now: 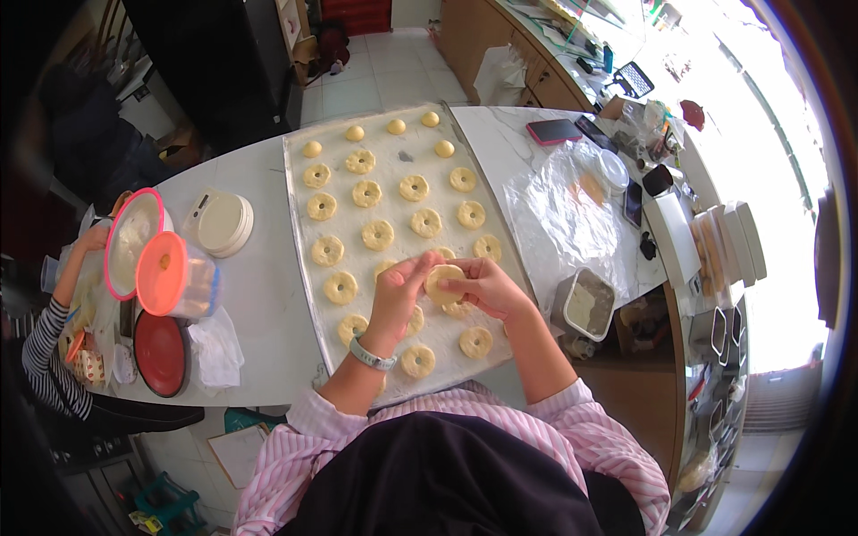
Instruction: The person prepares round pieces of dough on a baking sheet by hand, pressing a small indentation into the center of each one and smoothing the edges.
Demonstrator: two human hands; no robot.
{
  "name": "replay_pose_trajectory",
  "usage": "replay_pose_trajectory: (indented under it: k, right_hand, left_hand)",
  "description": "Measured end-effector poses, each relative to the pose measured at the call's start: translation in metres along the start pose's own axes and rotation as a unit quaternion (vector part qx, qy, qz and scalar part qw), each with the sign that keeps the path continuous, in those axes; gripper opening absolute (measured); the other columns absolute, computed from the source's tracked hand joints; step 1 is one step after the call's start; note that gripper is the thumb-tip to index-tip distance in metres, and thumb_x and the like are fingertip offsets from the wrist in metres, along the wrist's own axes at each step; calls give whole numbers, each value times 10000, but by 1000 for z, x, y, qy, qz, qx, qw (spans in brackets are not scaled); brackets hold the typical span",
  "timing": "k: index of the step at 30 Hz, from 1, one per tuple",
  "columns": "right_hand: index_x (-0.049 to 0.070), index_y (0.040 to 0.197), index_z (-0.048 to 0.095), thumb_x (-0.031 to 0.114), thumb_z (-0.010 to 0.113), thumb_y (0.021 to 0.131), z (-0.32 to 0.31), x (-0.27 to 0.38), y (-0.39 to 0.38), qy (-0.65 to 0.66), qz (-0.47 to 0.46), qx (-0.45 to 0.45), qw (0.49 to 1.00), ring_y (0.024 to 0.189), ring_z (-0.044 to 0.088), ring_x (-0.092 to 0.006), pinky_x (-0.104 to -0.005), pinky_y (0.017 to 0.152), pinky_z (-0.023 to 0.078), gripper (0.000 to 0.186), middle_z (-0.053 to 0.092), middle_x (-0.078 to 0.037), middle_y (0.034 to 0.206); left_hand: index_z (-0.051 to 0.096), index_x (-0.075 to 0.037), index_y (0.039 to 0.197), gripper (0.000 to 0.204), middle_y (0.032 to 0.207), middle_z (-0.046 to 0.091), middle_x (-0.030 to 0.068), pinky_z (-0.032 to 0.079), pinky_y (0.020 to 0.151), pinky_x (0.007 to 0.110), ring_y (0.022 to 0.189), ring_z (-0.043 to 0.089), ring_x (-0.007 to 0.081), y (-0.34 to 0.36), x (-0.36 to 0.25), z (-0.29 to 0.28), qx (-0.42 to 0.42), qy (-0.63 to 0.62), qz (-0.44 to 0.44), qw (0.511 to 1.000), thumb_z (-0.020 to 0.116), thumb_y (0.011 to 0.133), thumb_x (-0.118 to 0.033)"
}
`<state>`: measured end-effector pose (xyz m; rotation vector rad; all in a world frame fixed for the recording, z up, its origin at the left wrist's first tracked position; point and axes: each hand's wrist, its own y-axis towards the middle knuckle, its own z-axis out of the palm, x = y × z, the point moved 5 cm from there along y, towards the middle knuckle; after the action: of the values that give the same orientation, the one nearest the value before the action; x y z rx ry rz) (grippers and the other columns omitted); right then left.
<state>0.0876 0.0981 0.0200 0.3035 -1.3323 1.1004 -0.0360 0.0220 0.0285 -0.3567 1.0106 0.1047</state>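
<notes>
Over a large floured tray, I hold a flat round of pale yellow dough up between both hands. My left hand pinches its left edge, with the fingertips pressed together. My right hand grips it from the right, its thumb lying across the face of the dough. The centre of this piece is partly covered by my fingers. Below and around my hands, rows of dough rings lie on the tray, some hidden by my wrists. Several smooth dough balls sit along the far end.
Left on the table are a white kitchen scale, an orange-lidded tub, a pink-rimmed bowl and a white cloth. Another person's striped sleeve shows there. At right lie plastic sheeting, phones and a metal tin.
</notes>
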Motion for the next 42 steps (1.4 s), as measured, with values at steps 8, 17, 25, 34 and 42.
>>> replay_pose_trajectory:
  k: [8, 17, 25, 34, 42]
  right_hand:
    - [-77, 1152, 534, -44, 590, 806, -44, 45, 123, 232, -11, -85, 969, 840, 625, -170, -241, 711, 527, 351, 613, -113, 1039]
    - [-44, 1145, 579, 9, 606, 783, -63, 72, 268, -121, -55, -132, 982, 920, 620, -221, -286, 828, 492, 367, 626, -152, 1042]
    - [13, 1134, 594, 29, 609, 803, -72, 137, 96, -340, -285, -282, 851, 986, 622, -197, -302, 820, 498, 331, 631, -144, 1094]
    - [-23, 684, 671, 56, 633, 620, -188, 12, -148, -647, 48, -339, 682, 635, 639, -306, -388, 610, 491, 109, 625, -207, 654]
    - [-47, 816, 656, 60, 567, 740, -143, 26, -156, -590, 40, -390, 706, 777, 603, -397, -422, 707, 485, 159, 614, -245, 814]
  left_hand:
    - [481, 77, 1206, 400, 1225, 533, 196, 356, 1025, 373, 1175, 495, 271, -32, -24, -77, -221, -21, 144, 964, 473, 947, -228]
    - [582, 34, 1052, 247, 1034, 630, 150, 438, 932, 367, 1004, 601, 252, -73, -3, -133, -327, -89, 144, 930, 514, 921, -164]
    - [578, 22, 1047, 245, 1011, 629, 142, 439, 915, 367, 972, 602, 245, -67, -13, -138, -320, -98, 132, 933, 520, 913, -176]
    - [560, 48, 1062, 292, 958, 625, 135, 456, 889, 353, 932, 607, 237, -16, -19, -93, -230, -122, 87, 962, 527, 909, -198]
    - [571, 16, 1057, 271, 976, 633, 143, 470, 888, 358, 953, 607, 245, 5, 0, -60, -123, -172, 12, 977, 526, 908, -206]
